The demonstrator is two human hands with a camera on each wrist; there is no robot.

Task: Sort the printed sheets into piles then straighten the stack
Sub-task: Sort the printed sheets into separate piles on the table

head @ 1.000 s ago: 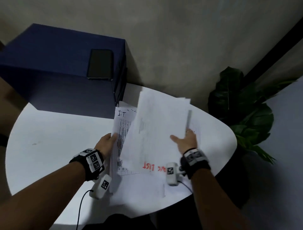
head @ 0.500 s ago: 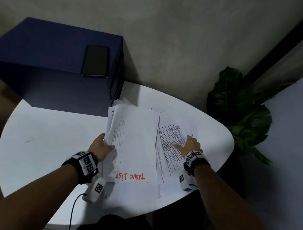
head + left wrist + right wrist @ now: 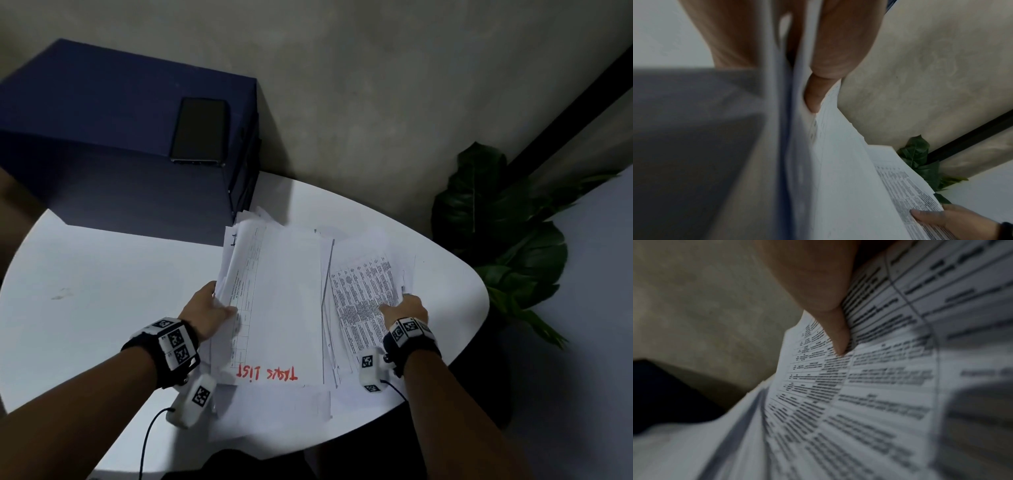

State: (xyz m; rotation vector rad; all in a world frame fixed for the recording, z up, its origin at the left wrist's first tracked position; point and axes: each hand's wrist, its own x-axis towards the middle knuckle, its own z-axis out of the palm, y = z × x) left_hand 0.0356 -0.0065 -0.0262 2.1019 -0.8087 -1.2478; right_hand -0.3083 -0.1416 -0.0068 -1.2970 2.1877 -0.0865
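A grey plaster wall (image 3: 376,85) backs a white rounded bench (image 3: 102,291), with a navy box (image 3: 102,120), leafy plant (image 3: 507,240) and phone (image 3: 200,130). The printed sheets (image 3: 287,308) lie mid-bench; the left hand (image 3: 205,311) pinches their left edge, and the right hand (image 3: 406,308) has its grip pinching the densely printed page.

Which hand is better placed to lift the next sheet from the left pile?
Probably the left hand: it already grips the left pile at its left edge, thumb on top. The right hand holds the densely printed sheet on the right pile.
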